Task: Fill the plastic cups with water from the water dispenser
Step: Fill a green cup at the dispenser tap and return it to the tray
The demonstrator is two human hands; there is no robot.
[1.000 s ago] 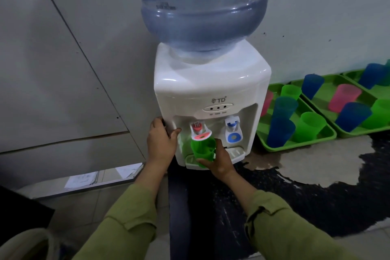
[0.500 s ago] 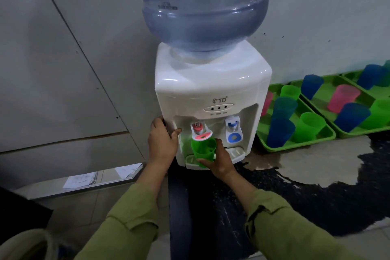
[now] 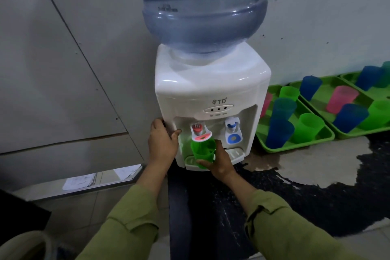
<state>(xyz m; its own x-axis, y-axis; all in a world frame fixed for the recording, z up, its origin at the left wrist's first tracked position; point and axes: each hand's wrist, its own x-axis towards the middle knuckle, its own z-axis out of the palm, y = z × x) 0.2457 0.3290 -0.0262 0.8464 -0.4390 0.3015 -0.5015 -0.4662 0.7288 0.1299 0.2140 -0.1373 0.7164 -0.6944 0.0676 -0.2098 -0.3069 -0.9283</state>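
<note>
Right hand (image 3: 220,161) grasps the translucent green plastic cup (image 3: 203,152) low down, fingers wrapped under the base and thumb up the right wall. The cup is at the front left of the white plastic water dispenser (image 3: 211,88), its rim up against the red paddle tap (image 3: 199,131) and just above the white drip tray (image 3: 235,153). Left hand (image 3: 162,143) clasps the dispenser's front-left corner, thumb on the front face and fingers round the side; I read that as bracing against the tap push. Can't tell the fill level or whether water is running. My read on handling: the cup is thin-walled, very light when empty, and flexes if squeezed. It gets bottom-heavy as it fills, and wet plastic will be slick. I'd hold the lower half with support under the base and use light pressure only. I'd stay off the rim, since a pinch there ovals it and slops water. The blue, green and pink plastic cups (image 3: 280,133) stand in green plastic trays (image 3: 295,148) right of the dispenser, so I'd carry the filled cup level that way.
</note>
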